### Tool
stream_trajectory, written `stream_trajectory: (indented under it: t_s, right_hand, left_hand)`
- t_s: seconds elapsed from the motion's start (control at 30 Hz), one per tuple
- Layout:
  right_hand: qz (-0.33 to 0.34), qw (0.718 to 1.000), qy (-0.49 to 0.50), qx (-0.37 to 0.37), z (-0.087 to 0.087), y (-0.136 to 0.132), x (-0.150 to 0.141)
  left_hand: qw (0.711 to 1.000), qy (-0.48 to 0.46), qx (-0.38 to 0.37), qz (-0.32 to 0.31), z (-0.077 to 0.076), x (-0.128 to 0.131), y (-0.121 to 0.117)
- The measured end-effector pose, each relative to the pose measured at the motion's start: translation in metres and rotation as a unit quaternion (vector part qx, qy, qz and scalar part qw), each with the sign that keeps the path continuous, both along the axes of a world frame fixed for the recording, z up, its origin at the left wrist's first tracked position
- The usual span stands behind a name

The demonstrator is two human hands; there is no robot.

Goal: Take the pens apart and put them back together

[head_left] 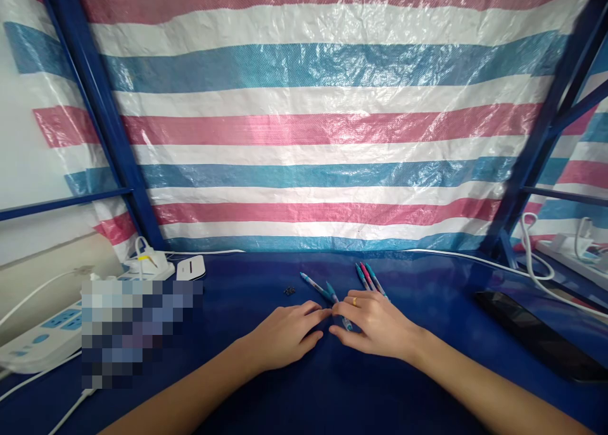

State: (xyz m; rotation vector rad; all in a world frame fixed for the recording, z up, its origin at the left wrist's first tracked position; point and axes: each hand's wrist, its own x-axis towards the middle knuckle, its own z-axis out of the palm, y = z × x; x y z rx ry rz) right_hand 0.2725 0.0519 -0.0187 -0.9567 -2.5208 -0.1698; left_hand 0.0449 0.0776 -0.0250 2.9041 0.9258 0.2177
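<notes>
My two hands rest on a dark blue table (266, 409), fingertips meeting in the middle. My right hand (377, 326), with a gold ring, has its fingers and thumb closed round a blue pen (334, 294) that slants under its fingertips. My left hand (285, 335) lies palm down with loosely curved fingers, its index fingertip touching that pen and nothing in its grasp. A second blue pen (311, 283) lies just beyond my left hand. A small bunch of blue and pink pens (368, 277) lies behind my right hand's knuckles.
A tiny dark part (289, 290) sits left of the pens. White power strips (40, 340) and cables are at the left, a black flat device (536, 337) and white cable (532, 258) at the right. A striped tarp (323, 131) on blue frame posts closes the back.
</notes>
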Motion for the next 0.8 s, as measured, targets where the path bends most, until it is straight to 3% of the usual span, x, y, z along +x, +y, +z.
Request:
stream_trajectory:
  t_s: [0.13, 0.3, 0.53, 0.8]
  right_hand:
    - [-0.073, 0.997, -0.028, 0.008, 0.004, 0.004, 0.003]
    - [-0.165, 0.984, -0.059, -0.036, -0.004, 0.018, 0.013]
    - [-0.179, 0.979, -0.085, -0.044, -0.015, 0.023, 0.015]
    - [-0.212, 0.968, -0.12, -0.053, -0.013, 0.022, 0.014]
  left_hand:
    - [1.0, -0.003, 0.005, 0.001, -0.001, 0.0, 0.001]
    - [1.0, 0.002, 0.006, 0.004, 0.0, 0.0, 0.0]
    - [1.0, -0.01, 0.004, 0.007, -0.002, 0.0, 0.0]
    - [1.0, 0.006, 0.005, 0.007, -0.001, -0.001, 0.001]
